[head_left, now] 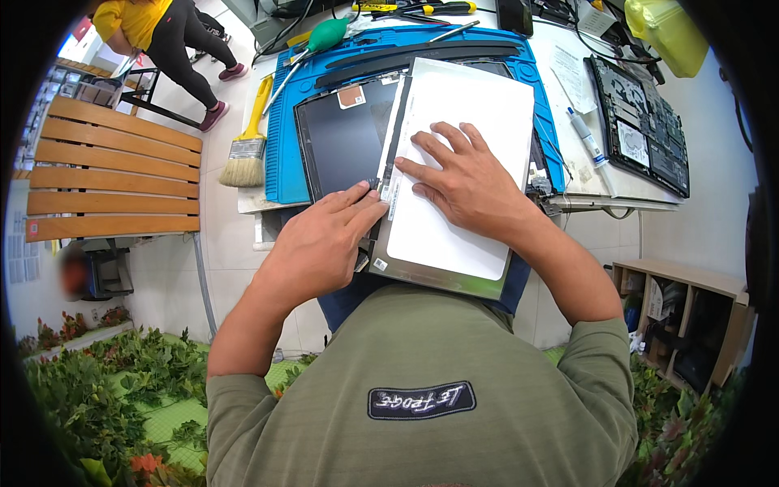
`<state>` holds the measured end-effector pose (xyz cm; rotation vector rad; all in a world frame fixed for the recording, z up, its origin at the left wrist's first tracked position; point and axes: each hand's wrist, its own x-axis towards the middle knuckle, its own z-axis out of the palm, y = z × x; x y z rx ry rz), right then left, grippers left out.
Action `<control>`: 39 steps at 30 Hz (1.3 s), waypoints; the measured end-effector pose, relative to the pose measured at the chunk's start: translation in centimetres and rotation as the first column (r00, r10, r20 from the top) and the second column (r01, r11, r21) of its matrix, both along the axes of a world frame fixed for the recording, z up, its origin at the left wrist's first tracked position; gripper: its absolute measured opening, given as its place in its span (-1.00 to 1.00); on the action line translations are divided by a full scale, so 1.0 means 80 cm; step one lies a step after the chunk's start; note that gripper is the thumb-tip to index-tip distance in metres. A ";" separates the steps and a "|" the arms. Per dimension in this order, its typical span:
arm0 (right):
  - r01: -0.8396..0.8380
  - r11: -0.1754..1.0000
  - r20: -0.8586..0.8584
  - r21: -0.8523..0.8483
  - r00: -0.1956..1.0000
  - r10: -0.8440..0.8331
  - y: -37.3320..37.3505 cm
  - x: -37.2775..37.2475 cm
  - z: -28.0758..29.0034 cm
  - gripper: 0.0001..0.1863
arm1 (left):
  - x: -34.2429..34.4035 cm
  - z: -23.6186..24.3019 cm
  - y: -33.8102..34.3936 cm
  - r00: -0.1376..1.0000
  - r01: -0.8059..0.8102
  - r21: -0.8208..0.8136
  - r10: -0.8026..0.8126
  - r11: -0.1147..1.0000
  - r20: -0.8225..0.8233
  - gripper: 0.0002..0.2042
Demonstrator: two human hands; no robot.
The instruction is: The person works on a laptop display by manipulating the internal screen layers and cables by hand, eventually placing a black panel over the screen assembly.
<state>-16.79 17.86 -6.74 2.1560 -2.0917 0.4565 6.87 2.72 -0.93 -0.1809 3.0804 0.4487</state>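
Observation:
A laptop screen panel (454, 231) lies tilted, its white back facing up, with a narrow circuit strip along its left edge. My right hand (466, 183) rests flat on the white back, fingers spread. My left hand (320, 235) is at the panel's left edge by the strip, its fingers drawn together against the edge; the thumb is hidden. Beneath the panel lies a dark laptop screen lid (333, 138), partly covered, with a copper-coloured patch near its top. The lower end of the panel comes over the table edge toward my body.
A blue repair mat (284, 166) carries a loose black bezel strip (422, 53). Left are a yellow-handled brush (247, 154) and a green air blower (327, 35). An opened laptop base (641, 130) and a glue tube (586, 134) are right. A person (174, 40) stands beyond a slatted bench (118, 174).

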 end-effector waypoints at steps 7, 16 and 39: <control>0.009 1.000 0.033 -0.014 0.999 -0.008 0.004 0.004 0.003 -0.58 | -0.001 0.007 -0.009 0.996 -0.069 0.080 0.073 0.994 -0.046 -0.39; 0.225 0.964 0.250 -0.144 0.950 -0.185 0.078 0.016 0.031 -0.64 | -0.003 -0.017 -0.035 0.982 -0.134 0.101 0.146 0.986 -0.118 -0.49; 0.766 0.642 0.922 0.036 0.222 -0.316 0.153 0.052 -0.030 -0.76 | 0.033 -0.021 -0.082 0.915 -0.225 0.303 0.308 0.926 -0.262 -0.57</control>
